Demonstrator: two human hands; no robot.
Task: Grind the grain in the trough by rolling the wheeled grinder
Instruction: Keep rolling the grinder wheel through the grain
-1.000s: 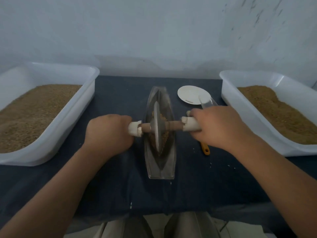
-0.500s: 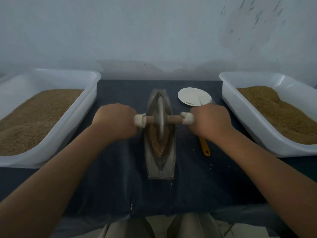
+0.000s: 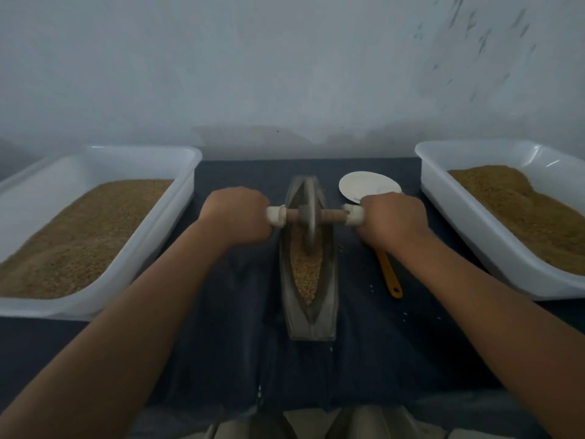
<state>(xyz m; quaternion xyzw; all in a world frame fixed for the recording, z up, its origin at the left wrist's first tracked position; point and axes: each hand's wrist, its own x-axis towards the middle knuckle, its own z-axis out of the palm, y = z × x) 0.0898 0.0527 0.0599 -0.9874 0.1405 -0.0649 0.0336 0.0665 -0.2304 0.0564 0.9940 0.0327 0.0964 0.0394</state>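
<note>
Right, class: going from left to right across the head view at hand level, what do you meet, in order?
First the left white tub of grain → left hand → wheeled grinder in the trough → right hand → right white tub of grain.

Straight ahead of the grip and well beyond it, a pale blue-white plastered wall (image 3: 285, 64), filling the whole upper half of the view, flecked with dark scuff marks (image 3: 484, 45) high to the right of the grip and smudged with a greyer patch (image 3: 269, 137) low down, directly behind it. Beneath the grip, a table (image 3: 240, 312) under a dark navy cloth (image 3: 395, 359), reaching back to the foot of the wall and forward to a softly folded near edge. Dim, cool, even light throughout, shadows soft and faint.
</note>
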